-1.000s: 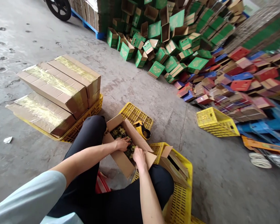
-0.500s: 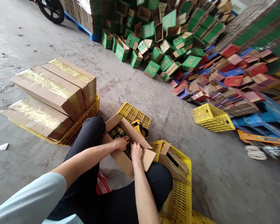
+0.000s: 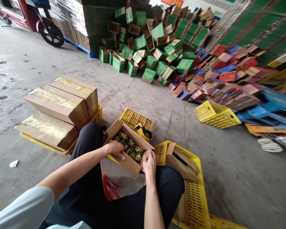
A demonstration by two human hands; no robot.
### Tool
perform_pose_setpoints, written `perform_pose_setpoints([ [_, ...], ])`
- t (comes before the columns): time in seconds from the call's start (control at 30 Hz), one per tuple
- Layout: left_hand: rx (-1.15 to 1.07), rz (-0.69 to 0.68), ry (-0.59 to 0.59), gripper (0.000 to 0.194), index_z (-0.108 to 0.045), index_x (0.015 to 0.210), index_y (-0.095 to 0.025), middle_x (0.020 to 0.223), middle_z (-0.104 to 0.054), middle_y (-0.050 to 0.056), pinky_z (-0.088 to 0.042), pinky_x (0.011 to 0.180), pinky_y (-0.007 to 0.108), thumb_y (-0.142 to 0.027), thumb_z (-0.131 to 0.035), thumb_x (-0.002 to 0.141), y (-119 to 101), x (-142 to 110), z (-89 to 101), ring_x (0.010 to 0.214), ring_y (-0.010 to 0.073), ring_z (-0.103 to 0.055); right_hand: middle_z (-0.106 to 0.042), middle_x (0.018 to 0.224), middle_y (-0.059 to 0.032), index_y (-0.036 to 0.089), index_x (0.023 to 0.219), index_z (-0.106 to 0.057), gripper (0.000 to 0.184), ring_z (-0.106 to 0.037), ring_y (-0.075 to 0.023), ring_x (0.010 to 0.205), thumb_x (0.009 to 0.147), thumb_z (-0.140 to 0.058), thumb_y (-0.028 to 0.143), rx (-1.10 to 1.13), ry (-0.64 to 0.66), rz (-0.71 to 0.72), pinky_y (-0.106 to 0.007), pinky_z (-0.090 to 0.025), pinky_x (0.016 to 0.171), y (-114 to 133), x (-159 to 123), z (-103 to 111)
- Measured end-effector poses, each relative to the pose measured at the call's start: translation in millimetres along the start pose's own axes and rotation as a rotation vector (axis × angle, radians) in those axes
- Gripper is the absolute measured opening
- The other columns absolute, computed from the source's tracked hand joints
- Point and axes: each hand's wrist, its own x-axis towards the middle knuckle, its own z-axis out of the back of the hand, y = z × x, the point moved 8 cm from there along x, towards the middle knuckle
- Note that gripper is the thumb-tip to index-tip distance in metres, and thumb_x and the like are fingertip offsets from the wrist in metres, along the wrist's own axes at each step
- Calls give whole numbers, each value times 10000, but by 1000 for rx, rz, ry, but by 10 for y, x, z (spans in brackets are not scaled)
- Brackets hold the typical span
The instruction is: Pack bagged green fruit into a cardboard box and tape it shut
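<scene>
Head cam: the open cardboard box (image 3: pixel 138 136) is sitting between the knees (image 3: pixel 91 136), yellow-green stuff (image 3: pixel 131 146) inside. Left hand (image 3: pixel 116 149) is resting on its near side, can't tell if it's actually pinching; right hand (image 3: pixel 150 162) is gripping the right end.

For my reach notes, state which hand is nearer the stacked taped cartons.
Left. The left hand touches the open box, right of the stacked taped cartons; the right hand is farther right, at the box's right end.
</scene>
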Motion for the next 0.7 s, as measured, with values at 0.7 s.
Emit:
perform_pose_setpoints([
  [0.7,-143,192,-269,423,-723,1257,-133,1171,-776,106,-557,973,301,-131,-390,996,242,47,98,1094,220,-730,-669,1388,-200,85,1362,-651,547,-607,-264,1308,1058,-213,207,-16,212,134,-377,-409,1146,567,155,35],
])
